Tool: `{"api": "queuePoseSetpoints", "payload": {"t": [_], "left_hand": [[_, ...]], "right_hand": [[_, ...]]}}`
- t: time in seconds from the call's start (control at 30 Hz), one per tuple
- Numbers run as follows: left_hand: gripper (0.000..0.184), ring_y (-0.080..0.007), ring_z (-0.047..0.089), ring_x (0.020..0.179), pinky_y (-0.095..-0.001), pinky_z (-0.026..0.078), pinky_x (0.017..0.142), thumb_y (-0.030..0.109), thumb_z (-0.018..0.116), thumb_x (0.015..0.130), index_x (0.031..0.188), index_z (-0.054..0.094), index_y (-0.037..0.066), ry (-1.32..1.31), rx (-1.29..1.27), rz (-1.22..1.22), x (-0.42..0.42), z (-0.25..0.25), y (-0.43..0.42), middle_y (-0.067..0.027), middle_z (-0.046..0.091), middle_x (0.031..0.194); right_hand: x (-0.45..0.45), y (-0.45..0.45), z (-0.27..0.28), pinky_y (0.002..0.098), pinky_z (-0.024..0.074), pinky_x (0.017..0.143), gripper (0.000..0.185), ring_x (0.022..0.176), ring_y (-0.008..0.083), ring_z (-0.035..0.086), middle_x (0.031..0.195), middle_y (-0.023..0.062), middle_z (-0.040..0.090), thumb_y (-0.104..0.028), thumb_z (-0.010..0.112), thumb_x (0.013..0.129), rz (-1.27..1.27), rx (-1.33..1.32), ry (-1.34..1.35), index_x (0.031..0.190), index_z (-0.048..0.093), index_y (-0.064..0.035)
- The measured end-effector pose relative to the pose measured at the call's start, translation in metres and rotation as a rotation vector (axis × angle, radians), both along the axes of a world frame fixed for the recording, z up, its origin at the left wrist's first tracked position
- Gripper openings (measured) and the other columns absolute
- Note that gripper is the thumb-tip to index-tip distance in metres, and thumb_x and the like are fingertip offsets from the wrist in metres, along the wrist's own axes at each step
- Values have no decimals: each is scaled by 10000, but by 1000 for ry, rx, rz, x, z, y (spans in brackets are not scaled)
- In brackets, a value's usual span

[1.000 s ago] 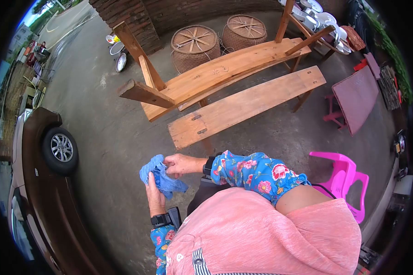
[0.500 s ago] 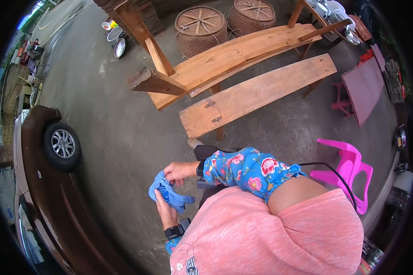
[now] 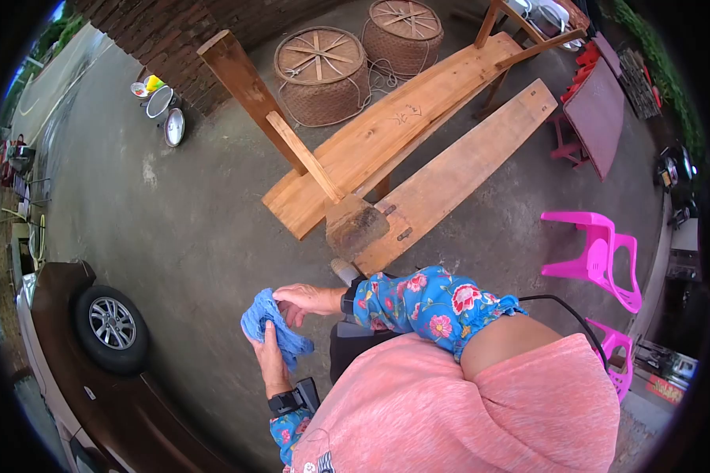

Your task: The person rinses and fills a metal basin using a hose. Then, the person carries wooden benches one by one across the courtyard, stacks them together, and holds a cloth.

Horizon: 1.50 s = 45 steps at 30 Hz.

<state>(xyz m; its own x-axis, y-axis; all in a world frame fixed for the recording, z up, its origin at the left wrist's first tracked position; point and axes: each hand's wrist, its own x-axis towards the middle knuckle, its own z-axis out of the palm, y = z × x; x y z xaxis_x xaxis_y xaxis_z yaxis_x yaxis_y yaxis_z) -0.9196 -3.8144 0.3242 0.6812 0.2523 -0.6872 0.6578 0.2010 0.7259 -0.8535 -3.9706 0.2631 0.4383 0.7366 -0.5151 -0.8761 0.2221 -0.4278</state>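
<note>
My left hand (image 3: 271, 363) is closed around a crumpled blue cloth (image 3: 277, 327), its thumb lying on top. Part of the cloth hangs down on the right side of that hand. My right hand (image 3: 311, 300) is at the cloth's upper right edge, its fingers loosely bent and apart, the tips touching or very near the fabric. Both forearms wear blue floral sleeves (image 3: 418, 303) and dark wrist straps. Just beyond my right hand is the end of a wooden bench (image 3: 461, 185).
A second bench lies upside down (image 3: 394, 130) on the first, legs jutting up. Two lidded baskets (image 3: 321, 75) stand behind. A brown car (image 3: 110, 402) is at left, pink plastic chairs (image 3: 591, 256) at right. Metal basins (image 3: 174, 127) lie by the brick wall.
My right hand has loosened from the cloth, its fingers now more spread. The cloth and left hand have shifted slightly left. The view has turned, bringing the bench leg nearer.
</note>
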Motion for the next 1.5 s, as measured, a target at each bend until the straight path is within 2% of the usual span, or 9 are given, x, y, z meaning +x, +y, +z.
{"api": "queuePoseSetpoints", "payload": {"t": [0.27,0.47,0.57,0.7,0.87,1.1,1.23,1.37,1.5], "left_hand": [[451,-186,550,1071,-319,445,924,129,548,929,1342,397,29,120,-123,-108,20,-31,67,-88,534,1232],[502,-199,544,1091,-322,440,940,79,529,924,1383,334,14,97,-188,-319,55,-64,133,-110,520,1254],[597,-208,516,1131,-324,409,974,83,553,912,1429,260,25,70,-247,-364,71,-73,169,-123,490,1292],[708,-221,505,1145,-324,407,975,90,586,896,1460,161,50,54,-230,-445,110,-76,208,-136,460,1322],[624,-206,528,1113,-325,464,925,77,537,916,1449,212,88,-63,-129,-620,168,-82,207,-121,478,1294],[649,-192,512,1099,-311,438,924,89,590,888,1438,246,50,-151,-130,-725,218,-70,153,-139,481,1284],[787,-178,560,966,-277,499,775,111,653,849,1461,163,47,-374,-57,-950,295,-25,73,-164,514,1200],[933,-222,577,1001,-333,481,851,192,726,782,1470,110,59,-642,166,-1147,374,18,-8,-191,557,1175],[737,-202,579,999,-324,466,865,227,740,795,1391,336,72,-710,68,-1350,354,42,-72,-120,596,1143]], "right_hand": [[22,63,-27,298,513,460,403,581,190,637,843,105,629,-331,628,849,75,-295,-249,1069,551,-3],[24,59,-41,278,481,516,352,654,144,624,865,60,626,-334,601,878,113,-563,-301,1053,581,-29],[9,28,-36,281,488,501,361,646,149,624,895,80,608,-321,610,881,-287,-773,-206,1062,547,-16],[-9,-27,-7,338,475,855,658,1010,228,557,1151,154,537,-285,737,776,-890,-1411,-241,1264,410,11],[12,-64,42,373,409,982,832,1162,314,487,1293,197,451,-216,777,705,-1023,-1853,-647,1347,302,17],[49,-47,40,390,432,949,750,1112,324,541,1219,203,531,-161,766,686,-1059,-1574,-610,1292,360,12],[50,-48,59,377,463,897,596,1011,304,598,1088,158,605,-155,747,689,-1200,-1601,-602,1186,459,4],[34,-59,57,355,471,879,524,1010,259,600,1029,135,605,-137,719,694,-1183,-1488,-546,1141,480,-7],[-45,-112,67,343,459,906,566,1063,228,574,1081,115,585,-118,724,682,-998,-1699,-632,1176,466,-16]]}}
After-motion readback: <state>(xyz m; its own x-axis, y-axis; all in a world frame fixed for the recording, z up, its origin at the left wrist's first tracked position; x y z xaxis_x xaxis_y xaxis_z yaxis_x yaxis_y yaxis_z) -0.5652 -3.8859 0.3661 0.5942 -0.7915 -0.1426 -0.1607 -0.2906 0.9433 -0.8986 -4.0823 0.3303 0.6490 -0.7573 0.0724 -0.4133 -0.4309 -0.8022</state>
